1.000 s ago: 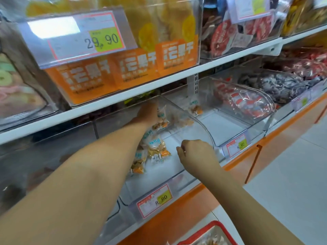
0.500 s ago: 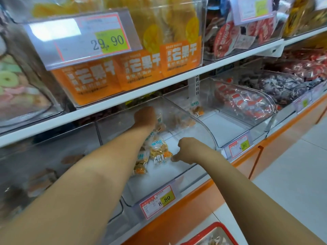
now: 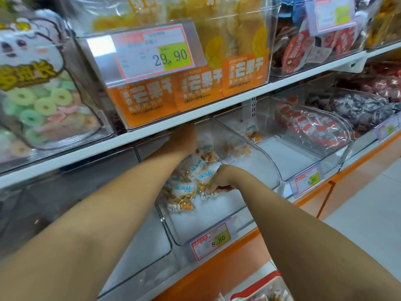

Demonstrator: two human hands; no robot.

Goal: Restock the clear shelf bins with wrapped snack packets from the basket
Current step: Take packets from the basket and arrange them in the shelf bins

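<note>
A clear shelf bin [image 3: 171,227] with an 8.80 price tag [image 3: 210,240] sits on the lower shelf. It holds several wrapped snack packets [image 3: 183,192] with blue print and orange contents, piled at its left side. My right hand [image 3: 223,177] is inside the bin, and its curled fingers grip a snack packet [image 3: 209,193] on the bin floor. My left hand [image 3: 184,139] reaches to the back top of the bin at the raised clear lid [image 3: 245,146]. Its fingers are hidden under the shelf edge.
A red-rimmed basket [image 3: 263,285] with packets shows at the bottom edge. To the right is a nearly bare bin [image 3: 288,157], then bins of red packets [image 3: 314,129] and dark packets [image 3: 364,109]. The upper shelf [image 3: 152,131] carries orange mango bags just above my left hand.
My right hand moved from the bin's front lip deeper and leftward into the bin and closed on a packet. My left hand stayed at the back of the bin. The camera moved closer.
</note>
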